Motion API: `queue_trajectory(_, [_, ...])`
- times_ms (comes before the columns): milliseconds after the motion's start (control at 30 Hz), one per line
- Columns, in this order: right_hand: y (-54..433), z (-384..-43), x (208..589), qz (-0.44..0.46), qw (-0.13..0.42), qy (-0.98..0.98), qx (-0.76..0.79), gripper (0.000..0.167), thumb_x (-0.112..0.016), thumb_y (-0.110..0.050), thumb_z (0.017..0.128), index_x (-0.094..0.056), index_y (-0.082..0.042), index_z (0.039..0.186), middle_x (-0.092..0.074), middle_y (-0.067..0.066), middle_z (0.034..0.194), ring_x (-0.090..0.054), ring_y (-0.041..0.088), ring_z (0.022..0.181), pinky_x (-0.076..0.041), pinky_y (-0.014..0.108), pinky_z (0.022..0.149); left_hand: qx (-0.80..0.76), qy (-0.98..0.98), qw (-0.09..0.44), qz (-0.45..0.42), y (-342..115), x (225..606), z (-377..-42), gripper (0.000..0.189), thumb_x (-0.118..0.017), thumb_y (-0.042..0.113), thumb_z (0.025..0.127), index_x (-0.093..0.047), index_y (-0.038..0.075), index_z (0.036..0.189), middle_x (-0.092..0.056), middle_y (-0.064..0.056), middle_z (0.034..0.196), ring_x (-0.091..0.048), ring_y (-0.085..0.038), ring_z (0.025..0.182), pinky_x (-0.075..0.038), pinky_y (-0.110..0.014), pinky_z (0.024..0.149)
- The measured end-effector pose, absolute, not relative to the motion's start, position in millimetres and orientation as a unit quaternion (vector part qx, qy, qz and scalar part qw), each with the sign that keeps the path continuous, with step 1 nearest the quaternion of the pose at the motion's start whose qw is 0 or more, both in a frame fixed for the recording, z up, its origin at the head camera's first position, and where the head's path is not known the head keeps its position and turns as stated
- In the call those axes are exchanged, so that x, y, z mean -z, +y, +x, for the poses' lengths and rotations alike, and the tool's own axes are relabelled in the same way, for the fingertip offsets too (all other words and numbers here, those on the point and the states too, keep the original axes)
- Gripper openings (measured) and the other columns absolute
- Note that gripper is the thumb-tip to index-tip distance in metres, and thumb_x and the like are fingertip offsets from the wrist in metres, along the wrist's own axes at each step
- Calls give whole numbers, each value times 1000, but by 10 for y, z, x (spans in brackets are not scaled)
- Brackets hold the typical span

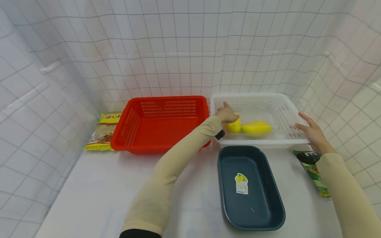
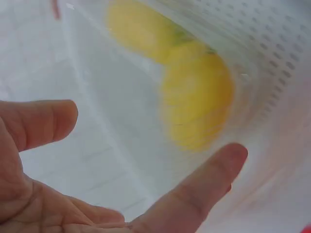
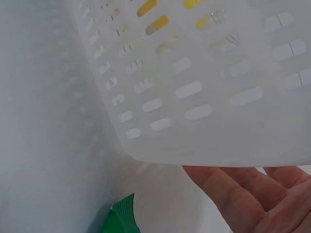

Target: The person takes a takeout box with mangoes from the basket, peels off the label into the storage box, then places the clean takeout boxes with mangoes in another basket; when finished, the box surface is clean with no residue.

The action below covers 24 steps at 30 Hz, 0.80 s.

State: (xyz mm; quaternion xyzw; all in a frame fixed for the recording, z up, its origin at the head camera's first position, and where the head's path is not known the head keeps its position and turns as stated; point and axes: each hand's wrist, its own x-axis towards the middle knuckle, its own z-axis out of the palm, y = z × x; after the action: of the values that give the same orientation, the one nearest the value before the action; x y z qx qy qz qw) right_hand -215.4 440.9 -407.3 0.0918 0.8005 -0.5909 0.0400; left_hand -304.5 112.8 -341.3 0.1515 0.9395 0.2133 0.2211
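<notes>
In the head view my left hand [image 1: 227, 114] reaches over the left end of a white perforated basket [image 1: 248, 142]. Its thumb and index finger are spread apart in the left wrist view, with nothing between them. Close to the fingers lie a rounded yellow fruit [image 1: 233, 126] and a longer yellow fruit [image 1: 256, 128], seemingly under clear film; their exact kind is unclear. With my right hand [image 1: 316, 135] I hold the basket's right rim, the thumb over the edge. From the right wrist view, the fingertips disappear behind the basket wall [image 3: 194, 141].
A red basket [image 1: 160, 149] stands to the left, beside a yellow food packet [image 1: 104, 132]. Nearer lies a dark blue tray [image 1: 253, 211] with a fruit-printed label [image 1: 241, 183] in it. A green packet [image 1: 317, 177] is partly under the right forearm. Gridded white curtains surround the table.
</notes>
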Motion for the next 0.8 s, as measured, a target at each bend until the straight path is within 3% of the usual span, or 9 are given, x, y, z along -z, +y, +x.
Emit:
queue_trajectory(33, [4415, -2164, 4073, 91, 41, 800, 591, 67, -49, -32, 99, -10, -31, 153, -33, 3, 133, -55, 0, 87, -52, 25, 65, -206, 940, 216, 163, 1097, 3307, -2947, 84, -42, 42, 100, 12, -1, 148, -9, -22, 154, -22, -33, 138, -38, -37, 101])
queue_trajectory(67, [4421, -2170, 4073, 89, 42, 803, 589, 67, -49, -32, 100, -9, -31, 153, -33, 3, 133, -55, 0, 86, -52, 24, 65, -202, 941, 207, 177, 1067, 3227, -2866, 84, -43, 43, 99, 10, 1, 149, -12, -22, 154, -23, -32, 138, -39, -36, 100])
queue_trajectory(233, [4444, -2129, 4056, 89, 50, 817, 567, 66, -47, -34, 100, -7, -31, 153, -27, 10, 139, -53, -1, 85, -52, 25, 65, -170, 933, 112, 297, 872, 2974, -2494, 67, -45, 41, 99, -26, 1, 148, -41, -14, 144, -43, -24, 126, -37, -31, 101])
queue_trajectory(333, [4453, -2099, 4045, 93, 47, 825, 555, 67, -47, -36, 99, -7, -31, 153, -19, 18, 145, -52, -2, 84, -52, 24, 64, -183, 921, 73, 337, 688, 2925, -2252, 54, -47, 39, 98, -44, 7, 142, -56, -6, 131, -54, -17, 113, -46, -28, 90])
queue_trajectory(467, [4473, -2086, 4055, 94, 38, 836, 540, 67, -49, -38, 98, -9, -33, 153, -18, 21, 145, -51, -2, 82, -51, 23, 64, -225, 912, 63, 338, 381, 2957, -1925, 47, -51, 39, 97, -53, 13, 136, -65, -1, 116, -61, -10, 84, -50, -21, 64])
queue_trajectory(533, [4487, -2080, 4064, 94, 37, 842, 530, 68, -49, -41, 97, -10, -34, 152, -20, 21, 143, -51, -2, 81, -50, 24, 63, -238, 909, 58, 339, 207, 3027, -1754, 45, -53, 38, 96, -56, 13, 134, -68, -1, 106, -61, -11, 73, -48, -21, 57])
queue_trajectory(600, [4505, -2067, 4070, 89, 40, 851, 515, 68, -46, -44, 97, -9, -33, 153, -21, 24, 142, -51, 1, 83, -50, 24, 63, -239, 907, 53, 343, 32, 3120, -1571, 44, -54, 37, 96, -57, 13, 132, -68, 0, 104, -62, -11, 74, -50, -21, 60])
queue_trajectory(700, [4525, -2037, 4051, 78, 40, 869, 487, 69, -42, -47, 98, -6, -27, 153, -20, 28, 146, -53, 20, 102, -49, 29, 66, -225, 908, 59, 348, -224, 3290, -1303, 43, -56, 38, 95, -59, 13, 130, -68, 2, 104, -64, -12, 83, -52, -26, 68])
queue_trajectory(800, [4533, -1976, 4001, 67, 10, 899, 433, 67, -38, -44, 100, -12, -14, 153, -16, 35, 147, -36, 49, 123, -47, 52, 80, -225, 908, 85, 342, -458, 3471, -1106, 42, -56, 39, 95, -60, 15, 129, -67, 4, 109, -63, -11, 92, -52, -30, 77])
